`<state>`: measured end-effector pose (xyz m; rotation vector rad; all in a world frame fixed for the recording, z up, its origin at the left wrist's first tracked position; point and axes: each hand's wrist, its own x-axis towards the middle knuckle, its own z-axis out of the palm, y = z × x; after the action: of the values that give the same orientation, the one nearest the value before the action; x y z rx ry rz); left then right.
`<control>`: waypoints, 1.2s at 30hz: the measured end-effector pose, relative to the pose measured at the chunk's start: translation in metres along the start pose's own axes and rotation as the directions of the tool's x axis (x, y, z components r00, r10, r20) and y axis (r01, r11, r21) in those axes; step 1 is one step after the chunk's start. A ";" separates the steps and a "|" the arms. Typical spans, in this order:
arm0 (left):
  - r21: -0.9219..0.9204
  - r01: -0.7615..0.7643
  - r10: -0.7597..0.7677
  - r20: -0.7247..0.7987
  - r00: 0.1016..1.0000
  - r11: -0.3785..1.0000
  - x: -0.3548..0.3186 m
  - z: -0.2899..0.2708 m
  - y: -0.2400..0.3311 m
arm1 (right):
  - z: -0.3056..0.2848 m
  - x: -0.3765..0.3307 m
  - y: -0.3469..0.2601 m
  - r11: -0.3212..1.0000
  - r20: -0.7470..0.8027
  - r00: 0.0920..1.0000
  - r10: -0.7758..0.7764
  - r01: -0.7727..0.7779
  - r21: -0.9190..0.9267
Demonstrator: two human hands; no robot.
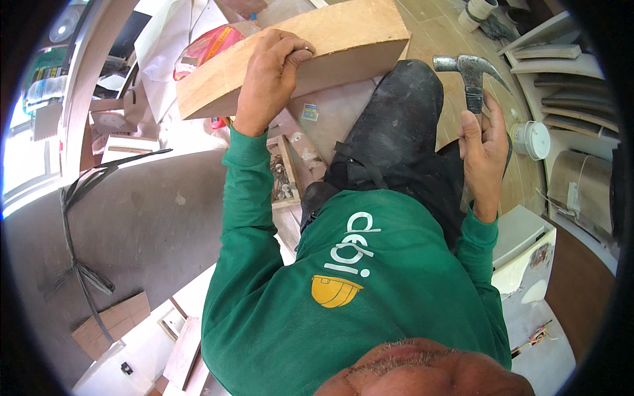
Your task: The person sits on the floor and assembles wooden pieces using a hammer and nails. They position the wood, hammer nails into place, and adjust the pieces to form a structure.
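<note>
A long wooden piece, with a pale upper face and a greyer side, lies slantwise in front of me, its right end by my knee. My left hand rests on its upper face, thumb and finger pinched together. At those fingertips shows a small shiny bit that looks like a nail; most of it is hidden. My right hand grips a claw hammer by its dark handle. The hammer is raised to the right of my knee, head up, apart from the wood.
A wooden tray of small metal pieces lies below my left forearm. Behind the wood is a red bag. A white bucket stands right of the hammer, near shelves holding boards. A large grey-brown panel fills the left.
</note>
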<state>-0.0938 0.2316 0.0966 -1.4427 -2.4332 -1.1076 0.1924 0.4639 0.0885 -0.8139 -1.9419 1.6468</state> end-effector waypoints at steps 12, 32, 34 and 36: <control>-0.067 0.067 -0.065 0.038 0.997 0.996 0.003 -0.005 -0.004 | 0.001 -0.001 -0.001 1.000 0.023 1.000 0.009 -0.008 -0.011; -0.064 0.065 -0.064 0.020 0.998 0.996 0.002 -0.005 -0.004 | 0.025 0.012 -0.044 0.966 0.199 0.962 -0.188 0.218 -0.139; -0.082 0.083 -0.081 0.021 0.996 0.993 0.002 -0.006 -0.001 | 0.027 0.015 -0.048 0.954 0.204 0.952 -0.228 0.260 -0.147; -0.077 0.079 -0.079 0.012 0.997 0.994 0.002 -0.005 0.000 | 0.030 0.018 -0.048 0.930 0.202 0.934 -0.295 0.329 -0.163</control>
<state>-0.0962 0.2301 0.1012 -1.3859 -2.4998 -1.2277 0.1520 0.4502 0.1305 -0.4058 -2.2463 1.3913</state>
